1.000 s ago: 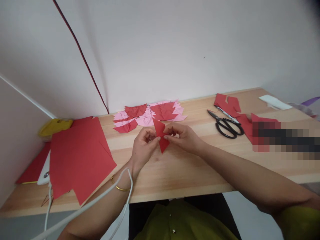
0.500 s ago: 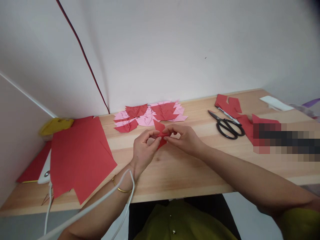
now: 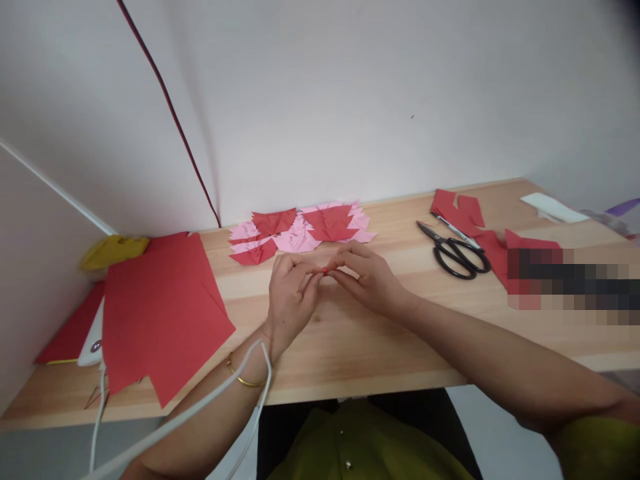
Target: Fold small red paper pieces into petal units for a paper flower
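Between my fingertips only a sliver of a small red paper piece (image 3: 325, 271) shows; the rest is hidden by my fingers. My left hand (image 3: 295, 288) pinches it from the left, thumb against fingers. From the right, my right hand (image 3: 367, 275) pinches the same piece, fingers bent over the thumb. Both hands are just above the wooden table, in front of folded pink paper pieces (image 3: 293, 241) and folded red paper pieces (image 3: 330, 223) lying by the wall.
Large red paper sheets (image 3: 160, 313) lie at the left, near a yellow item (image 3: 116, 252) and a white cable (image 3: 175, 421) crossing my left forearm. At the right are black-handled scissors (image 3: 455, 257), a pen (image 3: 457, 231), red paper scraps (image 3: 457, 212) and a white strip (image 3: 554, 207).
The red paper, earlier showing points above and below my fingers, now appears only as a thin edge. My fingers have closed in around it.
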`<action>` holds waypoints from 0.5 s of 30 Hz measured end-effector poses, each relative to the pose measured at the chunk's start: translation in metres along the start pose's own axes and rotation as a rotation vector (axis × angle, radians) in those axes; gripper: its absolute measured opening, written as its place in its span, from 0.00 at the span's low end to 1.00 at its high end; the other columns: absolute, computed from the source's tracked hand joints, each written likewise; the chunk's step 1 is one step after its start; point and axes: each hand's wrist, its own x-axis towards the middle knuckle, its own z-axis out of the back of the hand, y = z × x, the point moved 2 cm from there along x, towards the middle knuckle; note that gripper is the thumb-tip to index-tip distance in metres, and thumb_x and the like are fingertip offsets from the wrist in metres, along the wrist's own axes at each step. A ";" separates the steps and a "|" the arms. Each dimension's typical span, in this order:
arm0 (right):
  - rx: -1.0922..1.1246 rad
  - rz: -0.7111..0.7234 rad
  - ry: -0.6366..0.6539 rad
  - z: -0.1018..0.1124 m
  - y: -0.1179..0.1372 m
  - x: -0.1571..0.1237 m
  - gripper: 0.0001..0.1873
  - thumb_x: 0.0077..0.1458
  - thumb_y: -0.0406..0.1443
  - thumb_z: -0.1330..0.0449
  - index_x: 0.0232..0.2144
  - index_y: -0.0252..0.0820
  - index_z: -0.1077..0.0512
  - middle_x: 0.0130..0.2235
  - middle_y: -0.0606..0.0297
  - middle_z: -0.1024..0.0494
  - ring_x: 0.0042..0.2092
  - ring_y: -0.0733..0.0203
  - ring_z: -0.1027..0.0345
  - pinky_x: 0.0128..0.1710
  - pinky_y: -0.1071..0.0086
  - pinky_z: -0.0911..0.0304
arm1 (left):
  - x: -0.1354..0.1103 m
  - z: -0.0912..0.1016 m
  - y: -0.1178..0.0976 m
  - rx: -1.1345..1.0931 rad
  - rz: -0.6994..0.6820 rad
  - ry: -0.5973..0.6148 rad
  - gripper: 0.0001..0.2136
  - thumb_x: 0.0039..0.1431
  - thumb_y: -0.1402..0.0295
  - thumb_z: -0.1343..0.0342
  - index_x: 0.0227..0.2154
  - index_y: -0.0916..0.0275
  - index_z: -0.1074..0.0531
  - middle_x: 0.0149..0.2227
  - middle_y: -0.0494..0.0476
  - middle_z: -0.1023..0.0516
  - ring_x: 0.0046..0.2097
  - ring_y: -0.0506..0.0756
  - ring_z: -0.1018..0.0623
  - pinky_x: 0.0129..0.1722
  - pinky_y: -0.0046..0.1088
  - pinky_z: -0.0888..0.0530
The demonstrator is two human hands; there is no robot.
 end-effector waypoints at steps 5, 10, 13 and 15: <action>0.092 -0.156 0.107 0.000 -0.001 0.000 0.06 0.57 0.34 0.45 0.31 0.39 0.29 0.31 0.63 0.25 0.33 0.64 0.34 0.34 0.71 0.40 | 0.003 -0.001 0.000 -0.172 0.074 0.088 0.05 0.58 0.68 0.48 0.31 0.62 0.28 0.36 0.56 0.26 0.41 0.54 0.28 0.44 0.32 0.31; 0.183 -0.254 0.113 0.002 -0.004 0.001 0.08 0.56 0.36 0.45 0.28 0.38 0.29 0.28 0.64 0.26 0.29 0.66 0.37 0.30 0.72 0.43 | 0.000 -0.010 0.010 -0.499 0.381 0.226 0.09 0.57 0.63 0.46 0.34 0.63 0.28 0.34 0.55 0.23 0.36 0.52 0.25 0.39 0.28 0.29; 0.231 -0.284 0.172 0.001 -0.006 0.002 0.09 0.56 0.37 0.45 0.29 0.38 0.30 0.26 0.66 0.28 0.28 0.66 0.38 0.29 0.73 0.44 | -0.002 -0.014 0.014 -0.561 0.466 0.248 0.10 0.56 0.62 0.45 0.32 0.64 0.26 0.31 0.54 0.22 0.33 0.51 0.25 0.36 0.26 0.30; 0.232 -0.280 0.233 0.000 -0.006 0.001 0.09 0.57 0.37 0.46 0.29 0.38 0.30 0.26 0.66 0.29 0.28 0.67 0.39 0.29 0.73 0.45 | -0.001 -0.015 0.014 -0.582 0.500 0.249 0.10 0.55 0.62 0.44 0.32 0.65 0.26 0.31 0.54 0.22 0.32 0.51 0.26 0.35 0.26 0.30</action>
